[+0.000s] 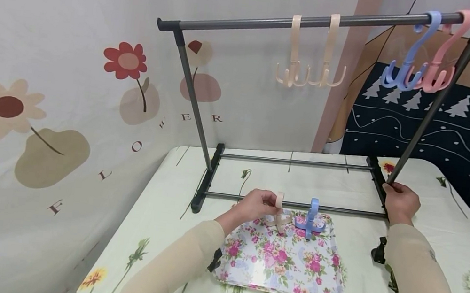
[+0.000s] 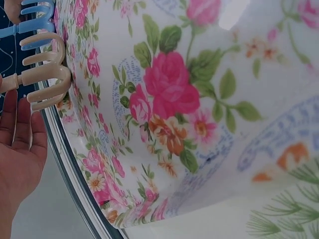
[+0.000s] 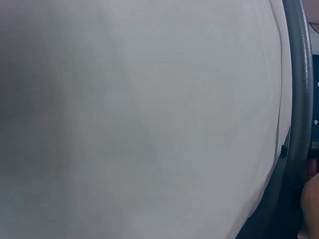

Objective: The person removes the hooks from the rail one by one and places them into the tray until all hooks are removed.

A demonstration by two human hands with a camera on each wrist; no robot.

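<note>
- My left hand [image 1: 256, 203] pinches the beige hook [image 1: 279, 221] over the floral tray [image 1: 267, 267]; slackening could drop it.
- My right hand [image 1: 401, 202] holds the rack [image 1: 247, 23] low; letting go might make it wobble.

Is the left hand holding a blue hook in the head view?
No, the left hand pinches a beige hook, beside a blue hook.

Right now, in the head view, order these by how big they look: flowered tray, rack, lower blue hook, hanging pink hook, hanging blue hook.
Largest to smallest:
1. Rack
2. Flowered tray
3. Hanging pink hook and hanging blue hook, too alike to rank
4. Lower blue hook
</note>
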